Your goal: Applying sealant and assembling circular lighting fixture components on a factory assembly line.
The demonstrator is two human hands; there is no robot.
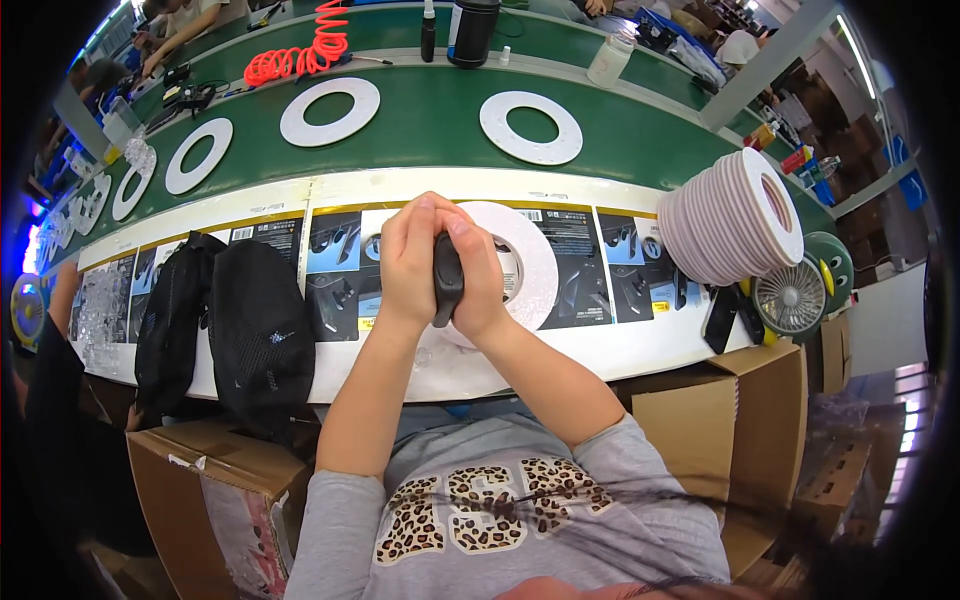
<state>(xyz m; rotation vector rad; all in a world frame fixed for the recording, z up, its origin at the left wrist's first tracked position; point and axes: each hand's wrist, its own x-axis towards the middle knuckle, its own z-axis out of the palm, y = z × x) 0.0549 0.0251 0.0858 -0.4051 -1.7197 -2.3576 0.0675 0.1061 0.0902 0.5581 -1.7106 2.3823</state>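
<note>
My left hand [405, 265] and my right hand [480, 275] are pressed together in front of me, fingers closed over the top. Between the palms they grip a black elongated piece [447, 285] with a smooth, curved lower end; its upper part is hidden by the fingers, and its kind is not clear. Just behind and right of my hands, a flat white ring [537, 270] lies on the white worktable [660, 345]. My right hand covers part of this ring. Printed dark sheets [575, 255] run along the table under it.
Two black mesh-textured items [262, 330] sit at the left. A tall stack of white rings [715, 220] leans at the right, beside a small fan [790, 297]. More rings [530, 128] lie along the green conveyor belt [430, 125]. Cardboard boxes [690, 425] stand below the table edge.
</note>
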